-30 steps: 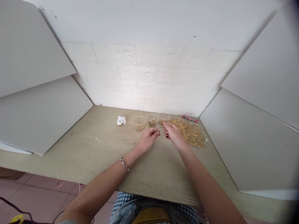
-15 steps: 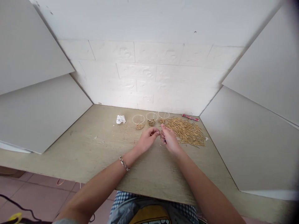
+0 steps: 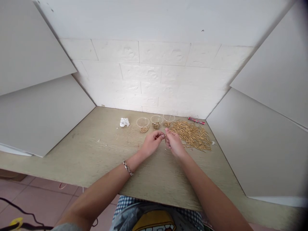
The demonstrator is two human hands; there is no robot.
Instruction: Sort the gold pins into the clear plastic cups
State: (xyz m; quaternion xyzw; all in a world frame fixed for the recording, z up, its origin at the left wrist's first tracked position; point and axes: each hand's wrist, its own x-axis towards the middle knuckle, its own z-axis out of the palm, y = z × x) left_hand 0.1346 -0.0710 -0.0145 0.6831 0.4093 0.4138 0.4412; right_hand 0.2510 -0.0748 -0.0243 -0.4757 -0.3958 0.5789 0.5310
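A: How are the hands held?

B: They are brought together. By the left hand, a tiny gold-coloured piece seems to be pinched between thumb and forefinger. The right hand is curled with its thumb raised; whether the same piece is gripped by it cannot be told.

A: Can the long axis of that piece be made out?

B: No; it is mostly hidden by fingers.

A: And the loose stock?

B: A heap of slender gold-coloured metal pins is spread beyond and to the right of the right hand, the nearer one. The pins are laid at mixed angles. Beyond the hands, three clear round plastic cups are stood in a row, small gold-coloured bits being seen low in them.

A: The surface and the room?

B: A dull greenish-tan tabletop is bounded by a white brick-patterned wall and, at both sides, pale grey flat panels. A crumpled white tissue-like wad is left of the cups; a thin red printed tube is set behind the heap. Below, pinkish floor tiles are seen.
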